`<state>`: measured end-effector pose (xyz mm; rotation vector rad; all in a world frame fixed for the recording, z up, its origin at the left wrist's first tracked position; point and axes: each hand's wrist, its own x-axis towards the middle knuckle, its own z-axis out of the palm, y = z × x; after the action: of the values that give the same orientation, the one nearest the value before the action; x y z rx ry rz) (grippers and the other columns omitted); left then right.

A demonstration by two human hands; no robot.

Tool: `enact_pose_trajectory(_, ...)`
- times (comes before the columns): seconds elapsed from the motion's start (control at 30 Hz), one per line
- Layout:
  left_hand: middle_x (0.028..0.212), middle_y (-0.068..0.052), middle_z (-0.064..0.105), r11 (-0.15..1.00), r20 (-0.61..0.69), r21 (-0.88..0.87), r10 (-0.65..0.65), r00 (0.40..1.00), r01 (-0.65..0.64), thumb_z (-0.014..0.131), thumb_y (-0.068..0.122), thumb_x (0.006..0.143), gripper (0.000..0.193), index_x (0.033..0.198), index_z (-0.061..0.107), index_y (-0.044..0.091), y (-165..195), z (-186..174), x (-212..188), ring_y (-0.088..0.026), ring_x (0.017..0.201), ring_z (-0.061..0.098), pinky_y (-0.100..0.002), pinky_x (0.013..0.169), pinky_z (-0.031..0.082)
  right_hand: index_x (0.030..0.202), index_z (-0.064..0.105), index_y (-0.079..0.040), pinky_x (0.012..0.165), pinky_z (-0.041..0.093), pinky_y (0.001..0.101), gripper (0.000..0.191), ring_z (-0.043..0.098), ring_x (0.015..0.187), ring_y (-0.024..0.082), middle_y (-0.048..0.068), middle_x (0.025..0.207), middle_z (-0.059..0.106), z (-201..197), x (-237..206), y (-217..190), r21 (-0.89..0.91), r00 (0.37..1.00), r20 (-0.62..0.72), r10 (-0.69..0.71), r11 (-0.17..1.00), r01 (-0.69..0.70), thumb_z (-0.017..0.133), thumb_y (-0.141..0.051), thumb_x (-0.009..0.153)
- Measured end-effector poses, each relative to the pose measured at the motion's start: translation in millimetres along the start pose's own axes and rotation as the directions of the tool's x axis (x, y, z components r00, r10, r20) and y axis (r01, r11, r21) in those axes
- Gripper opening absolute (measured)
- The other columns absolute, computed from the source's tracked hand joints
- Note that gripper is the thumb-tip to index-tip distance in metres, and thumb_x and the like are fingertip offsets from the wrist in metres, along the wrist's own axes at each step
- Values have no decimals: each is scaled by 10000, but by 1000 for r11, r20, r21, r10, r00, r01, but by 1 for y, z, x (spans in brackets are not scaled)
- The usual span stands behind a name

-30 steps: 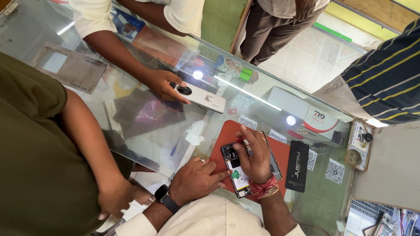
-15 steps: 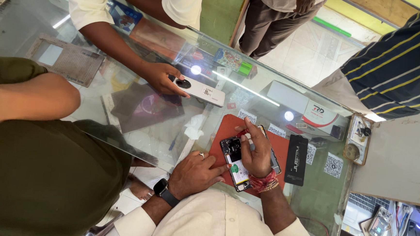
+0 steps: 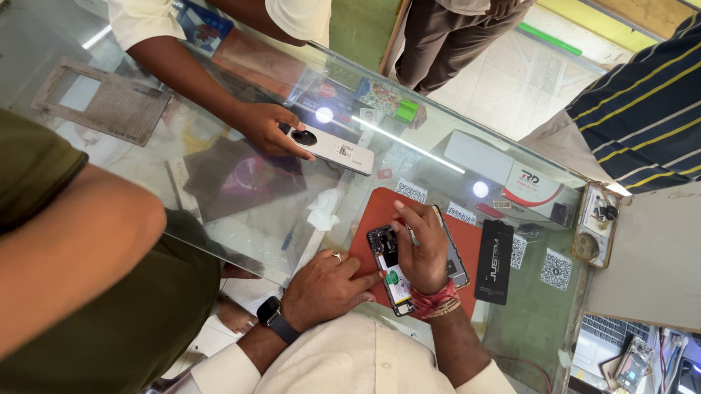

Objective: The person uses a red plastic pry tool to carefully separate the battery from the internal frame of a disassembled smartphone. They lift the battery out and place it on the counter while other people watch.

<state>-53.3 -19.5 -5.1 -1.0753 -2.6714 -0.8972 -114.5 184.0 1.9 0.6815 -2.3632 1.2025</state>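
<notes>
Leftmost, another person's hand (image 3: 267, 129) rests on a white phone (image 3: 331, 149) lying on the glass counter (image 3: 92, 43). Nearer, the left hand (image 3: 327, 286) lies loosely open, empty, forefinger touching the edge of an opened phone (image 3: 399, 266) on a red mat (image 3: 468, 238). Over it, the right hand (image 3: 424, 250) pinches a thin tool (image 3: 410, 235), tip on the phone's insides. Just right lies a black case (image 3: 494, 261).

We count two phones, the opened phone (image 3: 398, 273) and a white phone (image 3: 331, 147), plus one red mat (image 3: 468, 237), one black box (image 3: 494, 261), and one wristwatch (image 3: 276, 321).
</notes>
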Motion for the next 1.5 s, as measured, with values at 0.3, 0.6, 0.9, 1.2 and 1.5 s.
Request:
enact_pose_trajectory(0.3, 875, -35, 580, 1000, 1, 11, 11, 1000, -11, 748, 408, 871, 357, 1140, 778, 176, 0, 0, -3, -224, 849, 607, -388, 763, 465, 1402, 580, -96, 724, 564, 318, 512, 695, 869, 229, 132, 1023, 681, -2, -1, -5, -59, 1000, 3, -1, 998, 2, 683, 92, 937)
enact_pose_trajectory(0.6, 853, -46, 568, 1000, 13, 20, 3, 1000, -3, 741, 406, 870, 372, 1175, 778, 197, 3, 2, -2, -239, 807, 593, -399, 754, 468, 1427, 560, -65, 731, 572, 312, 562, 688, 859, 222, 144, 1025, 688, -3, -3, -6, -25, 998, -14, 53, 998, -54, 701, 98, 908)
enact_pose_trajectory(0.9, 843, -47, 568, 999, 25, 42, -2, 1000, 1, 730, 425, 880, 377, 1180, 777, 202, 6, 4, -3, -242, 841, 595, -399, 747, 454, 1462, 529, -93, 741, 578, 320, 588, 713, 868, 209, 123, 965, 698, -1, -14, 0, -102, 997, 2, 82, 991, -82, 733, 51, 930)
enact_pose_trajectory(1.2, 866, -41, 580, 999, 11, 44, 2, 1000, -2, 722, 425, 885, 387, 1193, 767, 195, 3, 5, -4, -231, 873, 596, -394, 754, 452, 1577, 353, -46, 934, 604, 324, 647, 708, 1072, 191, 138, 1146, 683, -8, -25, 2, 325, 964, -144, 222, 931, -166, 559, 152, 997)
enact_pose_trajectory(1.5, 867, -58, 592, 997, -44, 59, 55, 998, -52, 741, 401, 865, 400, 1197, 758, 178, 1, 13, 2, -258, 832, 600, -402, 736, 463, 1181, 613, 65, 791, 585, 292, 161, 695, 875, 164, 126, 1060, 730, -71, -70, 21, 362, 786, -207, 582, 792, -491, 612, 77, 1021)
